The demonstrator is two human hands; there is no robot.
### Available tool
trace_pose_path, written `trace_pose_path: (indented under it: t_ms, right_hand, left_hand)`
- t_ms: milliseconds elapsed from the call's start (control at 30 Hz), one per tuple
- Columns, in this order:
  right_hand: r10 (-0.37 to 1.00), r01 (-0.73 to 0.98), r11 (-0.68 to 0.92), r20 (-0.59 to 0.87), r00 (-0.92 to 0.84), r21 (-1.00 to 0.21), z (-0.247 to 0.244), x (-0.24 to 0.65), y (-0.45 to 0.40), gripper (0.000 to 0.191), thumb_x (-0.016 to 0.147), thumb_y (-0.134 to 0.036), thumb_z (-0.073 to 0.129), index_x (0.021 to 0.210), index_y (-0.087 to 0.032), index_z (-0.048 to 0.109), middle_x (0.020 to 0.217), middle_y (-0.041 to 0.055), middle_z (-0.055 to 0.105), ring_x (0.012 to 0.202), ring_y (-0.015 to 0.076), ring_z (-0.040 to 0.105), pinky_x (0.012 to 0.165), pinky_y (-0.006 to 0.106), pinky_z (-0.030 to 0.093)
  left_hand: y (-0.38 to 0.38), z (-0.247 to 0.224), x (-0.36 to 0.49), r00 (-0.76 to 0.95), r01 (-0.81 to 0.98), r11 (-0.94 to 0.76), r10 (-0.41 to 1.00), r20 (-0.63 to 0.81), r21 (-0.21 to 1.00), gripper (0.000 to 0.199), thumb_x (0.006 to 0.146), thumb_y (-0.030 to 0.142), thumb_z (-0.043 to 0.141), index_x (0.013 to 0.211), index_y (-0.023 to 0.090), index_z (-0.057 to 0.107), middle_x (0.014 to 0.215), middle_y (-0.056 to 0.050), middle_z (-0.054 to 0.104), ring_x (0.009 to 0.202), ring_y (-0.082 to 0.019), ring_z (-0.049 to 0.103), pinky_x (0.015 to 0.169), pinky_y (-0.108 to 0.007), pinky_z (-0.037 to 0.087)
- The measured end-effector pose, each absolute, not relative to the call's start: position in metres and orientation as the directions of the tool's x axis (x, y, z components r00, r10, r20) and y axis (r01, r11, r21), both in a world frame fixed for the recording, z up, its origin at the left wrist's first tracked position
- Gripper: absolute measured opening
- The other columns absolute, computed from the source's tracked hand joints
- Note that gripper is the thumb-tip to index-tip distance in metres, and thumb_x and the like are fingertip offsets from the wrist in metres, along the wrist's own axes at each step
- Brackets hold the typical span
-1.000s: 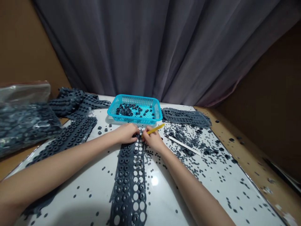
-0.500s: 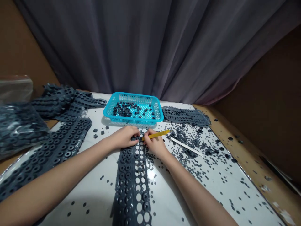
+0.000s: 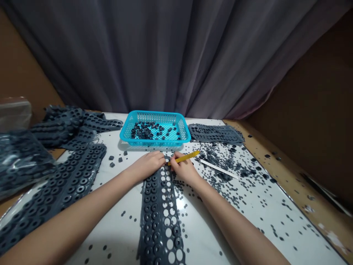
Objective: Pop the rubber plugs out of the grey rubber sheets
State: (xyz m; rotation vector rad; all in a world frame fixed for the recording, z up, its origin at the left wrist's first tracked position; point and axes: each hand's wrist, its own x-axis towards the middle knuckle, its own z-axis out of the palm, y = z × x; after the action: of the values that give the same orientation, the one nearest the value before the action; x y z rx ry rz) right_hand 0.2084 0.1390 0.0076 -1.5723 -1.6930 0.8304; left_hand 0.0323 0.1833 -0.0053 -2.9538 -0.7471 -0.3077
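Note:
A dark rubber sheet [image 3: 163, 221] with rows of moulded rings on its left and rows of round holes on its right runs from the near edge up to both hands. My left hand [image 3: 151, 162] lies closed over its far end, fingers curled round the material. Pinched in my right hand [image 3: 183, 168] is a slim yellow tool [image 3: 188, 156], its lower end pointing left at the sheet's far end. The fingertips hide what that end touches. Just beyond both hands stands a blue basket [image 3: 154, 144] containing many small dark rubber pieces [image 3: 143, 131].
A white stick-like tool [image 3: 219, 169] lies among scattered dark discs to the right. Behind them is a perforated sheet [image 3: 216, 133]. On the left are another ringed sheet [image 3: 59, 180], a heap of sheets [image 3: 63, 121] and a clear bag [image 3: 22, 162]. A grey curtain [image 3: 154, 55] hangs behind.
My left hand has turned more knuckles-up, its fingers now lower over the sheet's end. The yellow tool stays in my right hand, nearly in place. The view has shifted slightly.

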Motion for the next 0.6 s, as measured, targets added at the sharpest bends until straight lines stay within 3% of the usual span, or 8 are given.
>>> trace_pose_path:
  t_ms: [200, 600]
  right_hand:
    - [0.996, 0.575, 0.083, 0.062, -0.057, -0.814, 0.0058, 0.2083, 0.1418, 0.024, 0.084, -0.015, 0.042, 0.061, -0.022, 0.038, 0.051, -0.0037, 0.051, 0.055, 0.0138, 0.051, 0.060, 0.026, 0.038]
    - [0.997, 0.577, 0.069, 0.045, -0.056, -0.814, 0.0086, 0.2095, 0.1402, 0.024, 0.083, -0.015, 0.043, 0.060, -0.021, 0.041, 0.052, -0.0032, 0.052, 0.057, 0.0137, 0.050, 0.062, 0.026, 0.037]
  left_hand:
    - [0.1825, -0.0081, 0.0361, 0.841, 0.508, -0.859, 0.481, 0.249, -0.058, 0.017, 0.092, 0.017, 0.047, 0.080, 0.013, 0.058, 0.079, -0.006, 0.058, 0.078, -0.020, 0.053, 0.067, -0.030, 0.043]
    - [0.1869, -0.0068, 0.0306, 0.777, 0.492, -0.791, 0.587, 0.226, 0.364, 0.019, 0.094, 0.022, 0.038, 0.088, 0.017, 0.056, 0.087, -0.006, 0.060, 0.086, -0.021, 0.054, 0.077, -0.033, 0.044]
